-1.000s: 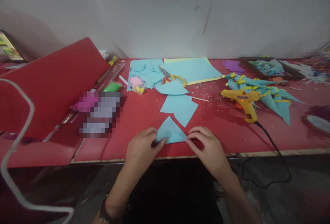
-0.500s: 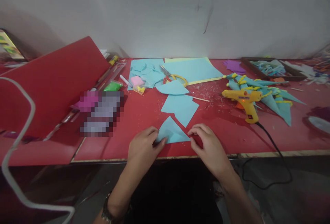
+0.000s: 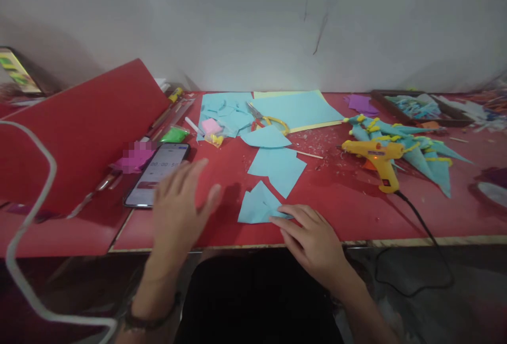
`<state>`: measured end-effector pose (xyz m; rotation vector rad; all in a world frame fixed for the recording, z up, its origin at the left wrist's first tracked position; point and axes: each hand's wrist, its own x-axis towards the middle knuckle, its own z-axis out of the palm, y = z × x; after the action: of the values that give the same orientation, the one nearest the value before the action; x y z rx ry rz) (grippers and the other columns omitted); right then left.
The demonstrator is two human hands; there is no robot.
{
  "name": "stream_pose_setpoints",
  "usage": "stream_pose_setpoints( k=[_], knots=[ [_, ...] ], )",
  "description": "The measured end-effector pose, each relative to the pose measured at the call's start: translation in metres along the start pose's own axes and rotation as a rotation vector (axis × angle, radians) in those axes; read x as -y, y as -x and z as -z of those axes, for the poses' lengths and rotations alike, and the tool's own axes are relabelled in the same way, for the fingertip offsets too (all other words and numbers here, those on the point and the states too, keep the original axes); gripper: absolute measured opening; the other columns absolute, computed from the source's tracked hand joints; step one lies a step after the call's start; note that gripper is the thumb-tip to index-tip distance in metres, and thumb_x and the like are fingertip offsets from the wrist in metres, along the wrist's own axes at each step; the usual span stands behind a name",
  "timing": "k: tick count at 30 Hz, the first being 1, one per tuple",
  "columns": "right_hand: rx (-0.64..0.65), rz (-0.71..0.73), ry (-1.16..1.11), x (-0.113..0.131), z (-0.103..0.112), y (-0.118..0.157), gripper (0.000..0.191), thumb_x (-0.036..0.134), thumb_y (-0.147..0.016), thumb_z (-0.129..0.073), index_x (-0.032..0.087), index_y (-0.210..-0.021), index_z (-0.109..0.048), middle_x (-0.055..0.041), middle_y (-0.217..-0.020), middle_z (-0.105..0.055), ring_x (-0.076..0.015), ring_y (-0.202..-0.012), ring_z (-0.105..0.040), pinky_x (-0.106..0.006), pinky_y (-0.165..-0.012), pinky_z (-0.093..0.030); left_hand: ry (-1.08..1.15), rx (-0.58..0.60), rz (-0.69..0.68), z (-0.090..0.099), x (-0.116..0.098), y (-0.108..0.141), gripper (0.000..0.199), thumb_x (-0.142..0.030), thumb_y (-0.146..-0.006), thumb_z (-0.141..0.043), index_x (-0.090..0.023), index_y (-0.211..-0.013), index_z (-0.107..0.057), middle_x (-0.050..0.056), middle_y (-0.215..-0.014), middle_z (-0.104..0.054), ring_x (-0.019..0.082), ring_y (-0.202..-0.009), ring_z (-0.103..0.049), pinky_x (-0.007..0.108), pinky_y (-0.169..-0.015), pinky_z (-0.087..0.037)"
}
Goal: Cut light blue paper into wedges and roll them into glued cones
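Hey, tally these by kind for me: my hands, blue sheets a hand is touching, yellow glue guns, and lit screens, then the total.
Left hand and right hand: 2
Blue sheet under the right fingers: 1
Yellow glue gun: 1
Lit screens, on the phone partly behind the left hand and the far-left device: 2
Total: 6

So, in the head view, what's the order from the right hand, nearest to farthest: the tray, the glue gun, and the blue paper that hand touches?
From the right hand:
1. Blue paper, touching it, on the left.
2. Glue gun, to the right and farther back.
3. Tray, back right, beyond the gun.
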<state>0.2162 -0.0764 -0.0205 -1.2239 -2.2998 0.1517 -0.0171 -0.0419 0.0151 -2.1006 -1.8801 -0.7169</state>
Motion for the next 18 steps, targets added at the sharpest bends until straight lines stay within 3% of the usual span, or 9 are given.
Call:
stream_pose_setpoints(
  k=[3,5,7,10,13,15,18],
  knots=[
    [-0.01,-0.023,-0.005,0.0,0.0,-0.001,0.03,0.015,-0.084,-0.043,0.025,-0.105,-0.062,-0.006,-0.104,-0.062,-0.0187,-0.094,-0.055,-0.034,-0.078,-0.046,-0.211,-0.008,0.069,0.003,0.031,-0.018,0.049,-0.038,-0.087,-0.04,-0.015,-0.131,-0.036,0.014,-0.119,-0.055,0.032,-0.123,-0.037,0.055,-0.103,-0.017],
    [-0.013,-0.037,-0.01,0.001,0.0,-0.001,0.03,0.015,-0.084,-0.043,0.025,-0.104,-0.062,-0.0058,-0.103,-0.062,-0.0185,-0.093,-0.055,-0.033,-0.077,-0.047,-0.205,0.096,0.083,0.002,0.044,-0.025,0.049,-0.037,-0.088,-0.038,-0.019,-0.133,-0.031,0.014,-0.116,-0.057,0.033,-0.116,-0.045,0.062,-0.101,-0.013],
    [-0.012,-0.043,-0.018,0.001,-0.001,-0.001,0.03,0.015,-0.084,-0.043,0.026,-0.104,-0.062,-0.0055,-0.104,-0.062,-0.0184,-0.093,-0.055,-0.033,-0.077,-0.047,-0.133,0.123,0.086,0.003,0.046,-0.026,0.049,-0.036,-0.088,-0.038,-0.024,-0.134,-0.027,0.011,-0.122,-0.053,0.032,-0.118,-0.044,0.061,-0.103,-0.009],
    [-0.001,-0.054,-0.03,0.001,-0.001,-0.001,0.03,0.015,-0.084,-0.043,0.026,-0.105,-0.061,-0.0047,-0.105,-0.061,-0.0184,-0.094,-0.055,-0.033,-0.078,-0.046,0.064,0.099,0.035,0.008,0.028,-0.014,0.049,-0.035,-0.087,-0.038,-0.025,-0.134,-0.027,0.007,-0.134,-0.042,0.029,-0.125,-0.035,0.051,-0.106,-0.014],
    [0.014,-0.066,-0.041,0.001,-0.001,0.0,0.029,0.015,-0.084,-0.044,0.027,-0.106,-0.06,-0.004,-0.106,-0.061,-0.019,-0.095,-0.054,-0.035,-0.08,-0.045,0.359,0.288,-0.029,0.009,0.002,0.006,0.052,-0.038,-0.084,-0.041,-0.024,-0.133,-0.028,0.006,-0.123,-0.052,0.025,-0.117,-0.044,0.045,-0.098,-0.032],
    [0.02,-0.07,-0.052,0.0,-0.001,-0.001,0.028,0.016,-0.084,-0.044,0.026,-0.105,-0.06,-0.004,-0.107,-0.061,-0.0196,-0.096,-0.054,-0.036,-0.081,-0.045,0.494,0.44,0.01,0.005,-0.012,0.018,0.067,-0.039,-0.078,-0.052,-0.024,-0.136,-0.021,0.006,-0.114,-0.058,0.022,-0.107,-0.052,0.04,-0.091,-0.039],
    [0.019,-0.096,-0.103,0.001,0.001,-0.003,0.028,0.017,-0.085,-0.043,0.025,-0.107,-0.059,-0.0037,-0.106,-0.062,-0.019,-0.096,-0.055,-0.036,-0.082,-0.046,0.557,0.466,0.109,-0.006,-0.023,0.028,0.072,-0.036,-0.074,-0.057,-0.024,-0.135,-0.022,0.004,-0.1,-0.062,0.02,-0.092,-0.058,0.036,-0.082,-0.044]
  ],
)
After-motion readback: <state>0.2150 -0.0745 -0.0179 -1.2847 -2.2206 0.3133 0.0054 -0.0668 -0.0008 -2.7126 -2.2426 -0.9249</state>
